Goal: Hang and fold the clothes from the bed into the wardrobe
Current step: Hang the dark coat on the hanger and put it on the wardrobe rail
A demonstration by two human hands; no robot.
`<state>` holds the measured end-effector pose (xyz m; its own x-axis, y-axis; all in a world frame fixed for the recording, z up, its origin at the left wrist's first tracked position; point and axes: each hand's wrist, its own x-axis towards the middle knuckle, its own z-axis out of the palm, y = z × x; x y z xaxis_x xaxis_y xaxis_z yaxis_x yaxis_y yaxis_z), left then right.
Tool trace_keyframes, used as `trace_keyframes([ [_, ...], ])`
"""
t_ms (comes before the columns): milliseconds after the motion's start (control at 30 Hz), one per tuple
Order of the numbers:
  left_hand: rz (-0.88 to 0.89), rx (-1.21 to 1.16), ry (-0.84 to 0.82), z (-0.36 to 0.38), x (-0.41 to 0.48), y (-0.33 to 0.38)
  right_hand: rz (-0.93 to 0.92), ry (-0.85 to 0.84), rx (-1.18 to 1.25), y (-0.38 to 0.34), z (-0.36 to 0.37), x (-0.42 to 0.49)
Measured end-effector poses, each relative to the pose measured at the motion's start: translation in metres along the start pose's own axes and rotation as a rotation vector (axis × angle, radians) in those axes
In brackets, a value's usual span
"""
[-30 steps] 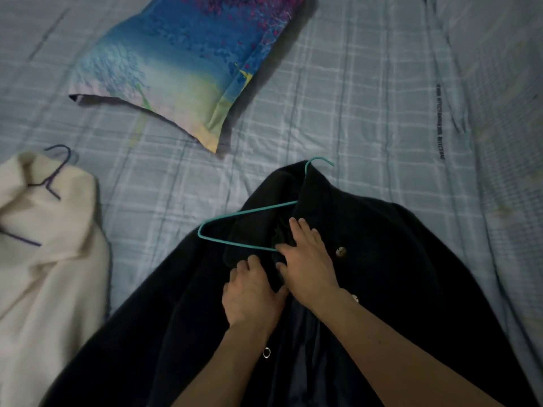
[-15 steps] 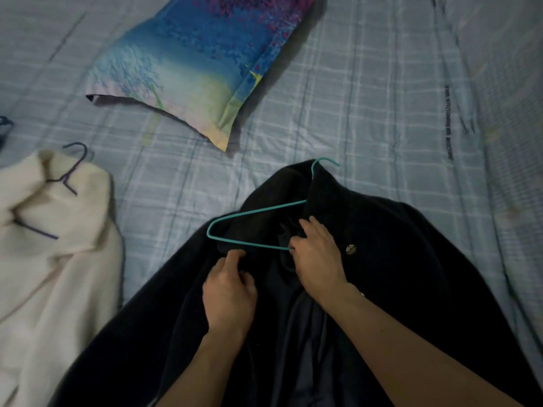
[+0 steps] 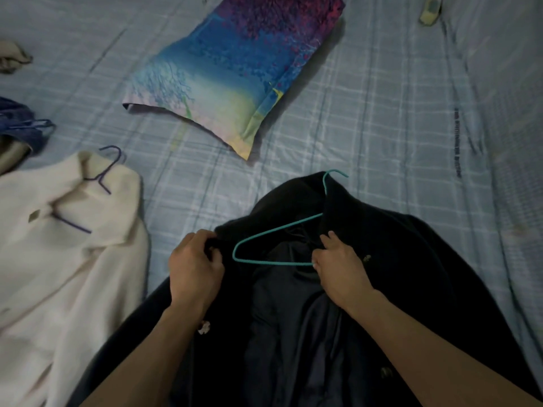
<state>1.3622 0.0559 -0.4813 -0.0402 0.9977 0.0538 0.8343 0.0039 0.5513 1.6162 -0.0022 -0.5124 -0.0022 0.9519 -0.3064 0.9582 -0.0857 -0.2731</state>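
A black coat (image 3: 411, 259) lies open on the bed in front of me, its dark lining showing. A teal wire hanger (image 3: 264, 245) lies inside its collar, the hook sticking out past the top; its right half is hidden under the coat. My left hand (image 3: 194, 268) grips the coat's left shoulder edge beside the hanger's left corner. My right hand (image 3: 338, 265) pinches the coat's front edge where the hanger's lower bar disappears under the cloth.
A cream coat (image 3: 67, 245) on a purple hanger (image 3: 107, 168) lies at the left. Blue denim clothing (image 3: 20, 124) is at the far left edge. A colourful pillow (image 3: 235, 71) rests further up the checked bedsheet (image 3: 382, 127). A small object (image 3: 430, 10) lies at top right.
My left hand has moved left from the coat's middle to its left shoulder edge and taken hold there. The right hand stays at the hanger's bar. The view has tilted up.
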Motion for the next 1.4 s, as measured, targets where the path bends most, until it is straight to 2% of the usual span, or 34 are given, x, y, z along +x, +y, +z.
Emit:
trace_keyframes([
  [133, 0.068, -0.086, 0.001, -0.005, -0.009, 0.019, 0.010, 0.112, -0.047, 0.006, 0.013, 0.003],
  [367, 0.094, -0.139, 0.011, -0.006, -0.021, 0.038, 0.005, 0.186, -0.170, 0.015, 0.019, 0.000],
  [500, 0.013, -0.118, 0.052, -0.008, -0.017, 0.037, -0.108, 0.195, -0.143, 0.013, 0.014, 0.000],
  [667, -0.074, -0.116, 0.098, -0.023, -0.009, 0.036, -0.143, 0.096, -0.156, 0.008, 0.018, 0.004],
  [800, 0.017, -0.171, 0.123, -0.028, -0.024, 0.056, -0.111, 0.036, -0.210, 0.006, 0.022, 0.003],
  [900, 0.140, -0.234, 0.119, -0.020, -0.040, 0.075, -0.073, 0.074, -0.207, 0.005, 0.023, 0.004],
  [1067, 0.288, -0.274, -0.032, 0.018, -0.066, 0.093, -0.037, 0.182, -0.116, 0.011, 0.018, 0.002],
  [1167, 0.274, -0.236, -0.171, 0.056, -0.075, 0.082, 0.019, 0.176, -0.122, 0.022, 0.014, -0.005],
  [1233, 0.257, -0.174, -0.306, 0.078, -0.081, 0.078, 0.079, 0.168, -0.140, 0.031, 0.010, -0.009],
  [1333, 0.324, 0.007, -0.621, 0.098, -0.089, 0.076, 0.126, 0.122, -0.119, 0.045, 0.005, -0.009],
  [1400, 0.372, 0.067, -0.673, 0.093, -0.088, 0.078, 0.144, 0.097, -0.109, 0.049, 0.003, -0.008],
])
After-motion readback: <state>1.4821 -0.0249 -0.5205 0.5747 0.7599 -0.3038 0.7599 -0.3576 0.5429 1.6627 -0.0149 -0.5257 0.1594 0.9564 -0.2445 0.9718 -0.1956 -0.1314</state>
